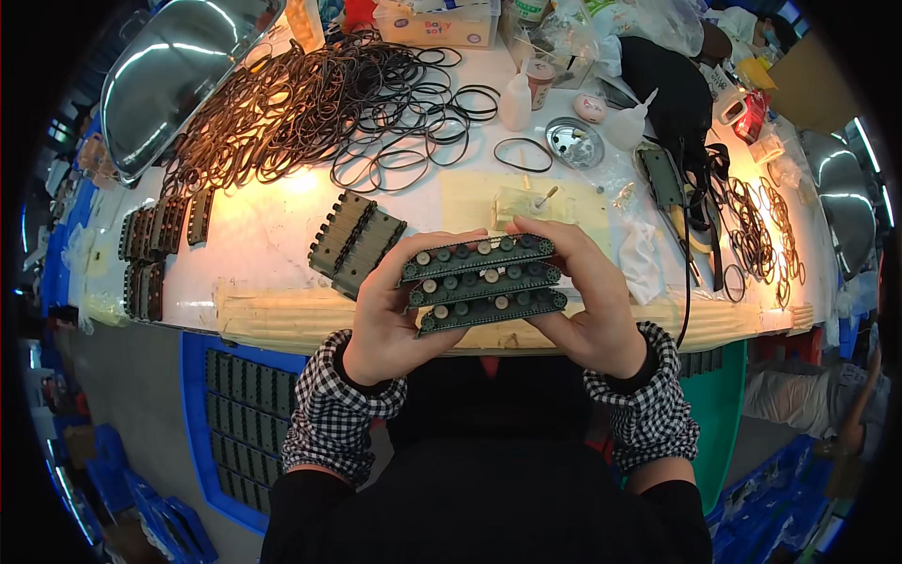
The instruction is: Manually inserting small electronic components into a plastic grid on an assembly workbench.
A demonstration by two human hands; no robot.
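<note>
Hands: left hand (390, 315) and right hand (587, 305) hold three green track strips (484, 282), fingers wrapped round ends, above near desk (272, 235) edge; two strip stacks (355, 242) left.

We see both forearms coming up from the lower middle of the frame. Each wears a black-and-white checked sleeve cover, gathered at both ends, the left sleeve cover (331, 404) lower left of centre and the right sleeve cover (645, 399) lower right of centre. Dark cuffs show at the wrists. Below them is a black top (489, 489). The left hand (390, 315) and right hand (587, 305) are bare.
</note>
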